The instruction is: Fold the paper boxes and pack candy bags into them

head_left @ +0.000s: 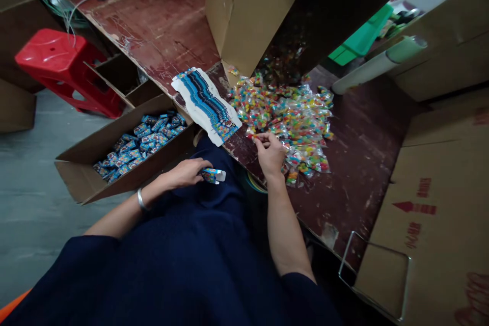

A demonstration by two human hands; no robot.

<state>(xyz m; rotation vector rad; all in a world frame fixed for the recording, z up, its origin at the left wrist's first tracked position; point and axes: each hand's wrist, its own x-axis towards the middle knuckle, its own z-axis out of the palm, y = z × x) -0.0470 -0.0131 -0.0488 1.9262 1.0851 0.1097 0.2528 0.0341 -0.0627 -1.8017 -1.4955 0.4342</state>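
Head view: box in one hand, sweet packet in the other

Head view: left hand [187, 173] closed around small blue box [214, 175], over the lap, near tabletop [362, 153] edge. Right hand [270, 153] pinching one packet [256, 137] at near edge of candy pile [290, 117]. Flat blue cartons [208, 104] left of pile; filled cardboard box [114, 163] farther left.
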